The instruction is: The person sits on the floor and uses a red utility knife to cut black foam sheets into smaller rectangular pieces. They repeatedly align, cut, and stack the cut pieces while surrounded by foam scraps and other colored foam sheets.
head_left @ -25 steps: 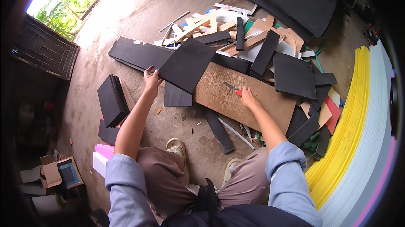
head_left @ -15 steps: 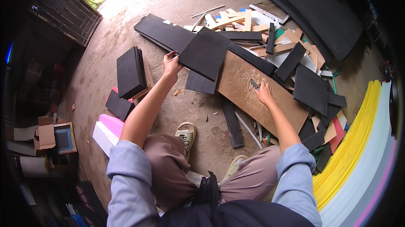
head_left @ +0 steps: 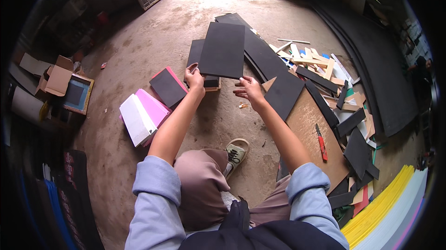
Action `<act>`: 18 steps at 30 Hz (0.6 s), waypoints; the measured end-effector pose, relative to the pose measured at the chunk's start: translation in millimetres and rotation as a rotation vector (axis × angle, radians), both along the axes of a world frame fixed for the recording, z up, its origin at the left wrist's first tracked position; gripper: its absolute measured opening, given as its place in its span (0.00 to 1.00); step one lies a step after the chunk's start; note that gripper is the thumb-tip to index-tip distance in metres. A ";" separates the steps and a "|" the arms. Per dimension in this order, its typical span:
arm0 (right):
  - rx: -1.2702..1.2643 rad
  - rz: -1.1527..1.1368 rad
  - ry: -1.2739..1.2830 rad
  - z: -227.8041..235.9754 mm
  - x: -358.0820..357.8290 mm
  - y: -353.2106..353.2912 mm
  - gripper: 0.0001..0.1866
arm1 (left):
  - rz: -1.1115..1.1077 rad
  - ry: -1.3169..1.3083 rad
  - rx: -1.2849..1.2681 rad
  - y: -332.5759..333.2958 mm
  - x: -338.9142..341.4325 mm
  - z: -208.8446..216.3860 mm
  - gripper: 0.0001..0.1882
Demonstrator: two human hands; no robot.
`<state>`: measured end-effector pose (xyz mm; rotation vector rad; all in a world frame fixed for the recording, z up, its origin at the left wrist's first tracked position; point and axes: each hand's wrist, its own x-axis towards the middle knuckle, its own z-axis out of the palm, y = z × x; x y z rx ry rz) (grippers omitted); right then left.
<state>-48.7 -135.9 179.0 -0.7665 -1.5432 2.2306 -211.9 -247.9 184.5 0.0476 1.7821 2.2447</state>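
My left hand [head_left: 194, 77] grips the near left corner of a black rectangular foam sheet [head_left: 223, 49], held lifted above a stack of black sheets [head_left: 197, 59] on the concrete floor. My right hand [head_left: 249, 89] touches the sheet's near right edge with its fingers spread. A red-handled utility knife [head_left: 320, 141] lies on the brown board [head_left: 313, 134] to my right, away from both hands.
Pink and white foam blocks [head_left: 139, 115] and a black-and-pink block [head_left: 168, 86] lie to the left. Black offcuts and wood scraps [head_left: 325, 73] crowd the right. Yellow and white sheets [head_left: 390, 203] lie at the lower right, cardboard boxes [head_left: 60, 82] at far left.
My left hand has carried the black sheet leftward off the brown board to over the stack. My right hand left the knife on the board and came to the sheet.
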 end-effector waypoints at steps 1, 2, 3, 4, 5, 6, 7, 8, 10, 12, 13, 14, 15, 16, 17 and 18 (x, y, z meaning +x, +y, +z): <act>-0.015 0.000 -0.045 -3.5 -18.8 -9.5 0.24 | 0.022 0.025 -0.024 -11.4 -10.4 -13.4 0.11; -0.024 -0.005 -0.093 -7.0 -35.0 -14.6 0.23 | 0.040 0.048 -0.044 -20.7 -18.7 -26.6 0.10; -0.014 0.001 -0.131 -16.3 -49.0 -11.5 0.22 | 0.046 0.045 0.012 -26.0 -26.8 -38.8 0.09; -0.018 0.012 -0.165 -20.0 -62.9 -15.3 0.21 | 0.054 0.047 0.052 -35.5 -38.3 -51.2 0.09; 0.023 0.010 -0.186 -22.6 -75.3 -16.0 0.18 | 0.088 0.047 0.114 -39.0 -51.3 -61.6 0.09; 0.064 0.007 -0.179 -30.9 -85.2 -14.9 0.17 | 0.086 0.052 0.091 -39.1 -59.7 -69.0 0.09; 0.106 0.004 -0.172 -38.5 -94.6 -13.0 0.17 | 0.082 0.057 0.069 -37.9 -69.1 -74.9 0.09; 0.149 -0.001 -0.163 -44.9 -102.8 -9.8 0.16 | 0.077 0.063 0.048 -35.9 -79.6 -79.3 0.09; 0.391 0.015 -0.318 -52.3 -122.4 -23.9 0.21 | 0.063 0.234 -0.341 -53.1 -112.6 -99.7 0.09; 0.827 -0.086 -0.537 -76.7 -125.9 -20.4 0.25 | 0.085 0.488 -0.706 -46.3 -106.2 -113.3 0.14; 0.643 -0.051 -0.424 -79.4 -126.2 -18.6 0.32 | 0.072 0.510 -0.731 -44.2 -106.4 -116.1 0.16; 0.639 -0.046 -0.418 -83.1 -127.7 -20.1 0.33 | 0.058 0.531 -0.757 -42.0 -105.0 -119.4 0.19; 0.636 -0.043 -0.402 -83.3 -132.4 -23.4 0.34 | 0.051 0.560 -0.781 -40.2 -106.2 -121.3 0.22; 0.633 -0.039 -0.386 -84.4 -135.7 -28.0 0.36 | -0.003 0.533 -0.726 -38.3 -105.5 -124.1 0.24; 0.622 -0.018 -0.382 -86.3 -137.8 -34.5 0.37 | -0.056 0.505 -0.671 -36.5 -103.4 -127.5 0.26; 0.614 -0.001 -0.375 -86.6 -141.4 -40.2 0.39 | -0.108 0.480 -0.612 -33.6 -103.2 -128.4 0.27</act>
